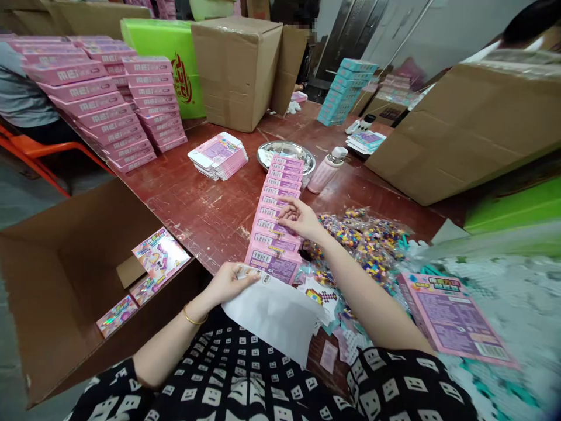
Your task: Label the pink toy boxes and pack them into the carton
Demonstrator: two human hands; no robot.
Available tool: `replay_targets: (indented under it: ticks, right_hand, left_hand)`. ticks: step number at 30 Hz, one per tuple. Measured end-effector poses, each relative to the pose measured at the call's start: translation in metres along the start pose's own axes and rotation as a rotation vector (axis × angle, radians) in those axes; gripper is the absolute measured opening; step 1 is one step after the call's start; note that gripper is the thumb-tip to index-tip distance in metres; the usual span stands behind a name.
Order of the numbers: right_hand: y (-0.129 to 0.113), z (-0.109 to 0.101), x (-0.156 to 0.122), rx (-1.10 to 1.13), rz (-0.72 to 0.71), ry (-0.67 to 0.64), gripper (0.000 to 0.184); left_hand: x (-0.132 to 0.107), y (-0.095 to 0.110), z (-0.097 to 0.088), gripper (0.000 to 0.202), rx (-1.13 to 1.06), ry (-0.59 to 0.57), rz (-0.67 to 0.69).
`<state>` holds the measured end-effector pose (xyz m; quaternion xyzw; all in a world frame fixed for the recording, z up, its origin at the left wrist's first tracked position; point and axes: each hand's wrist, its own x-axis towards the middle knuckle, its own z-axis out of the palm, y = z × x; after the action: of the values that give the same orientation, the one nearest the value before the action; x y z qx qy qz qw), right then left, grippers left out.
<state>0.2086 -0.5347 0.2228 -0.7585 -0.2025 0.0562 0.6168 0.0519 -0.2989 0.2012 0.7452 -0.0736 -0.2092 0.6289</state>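
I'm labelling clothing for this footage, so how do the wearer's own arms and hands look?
Both the left hand and right hand are gloveless. A thin gold-coloured bracelet circles the left wrist; none shows on the right. The loose black sleeves end around the elbows, printed with whitish, squarish blocks bearing simple face-like marks.
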Motion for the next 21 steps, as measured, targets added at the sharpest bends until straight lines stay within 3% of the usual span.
replay_targets:
  ticks: [4,9,15,21]
  right_hand:
    - [0.011,0.004,-0.001,-0.039,-0.021,0.048,0.059]
    - [0.012,-0.009,0.009,-0.237,-0.098,0.258,0.039]
    - [0.013,-0.021,0.026,-0.307,0.080,0.123,0.029]
    - [0.023,-0.016,0.033,-0.377,0.058,0.184,0.023]
  left_hand:
    - [0.005,0.002,0.000,0.046,-0.043,-0.002,-0.019]
    - [0.013,0.000,0.002,0.045,-0.068,-0.032,-0.017]
    - [0.017,0.000,0.003,0.045,-0.078,-0.021,-0.010]
    - [0.018,-0.003,0.004,0.045,-0.054,-0.003,-0.006]
